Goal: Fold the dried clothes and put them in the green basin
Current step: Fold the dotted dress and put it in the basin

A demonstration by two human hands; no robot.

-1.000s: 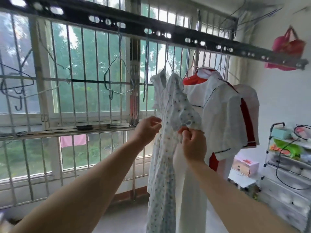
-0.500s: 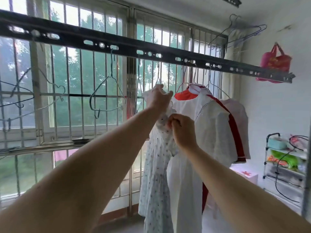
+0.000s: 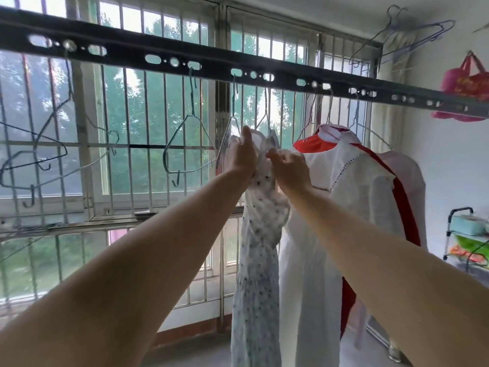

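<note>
Both hands, the left hand (image 3: 242,154) and the right hand (image 3: 289,169), pinch the top of the dotted dress (image 3: 258,260). They have climbed from its middle up to the hanger (image 3: 266,120). The dress looks ready to come off, so folding comes later.

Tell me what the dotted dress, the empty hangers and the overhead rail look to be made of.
Dotted dress: thin, soft woven fabric, probably cotton; it hangs limp and bunches under the left hand and right hand.
Empty hangers: bare metal wire, grey and slightly shiny, bent from one thin strand.
Overhead rail: dark metal bar, matte, punched with slots and round holes.
</note>
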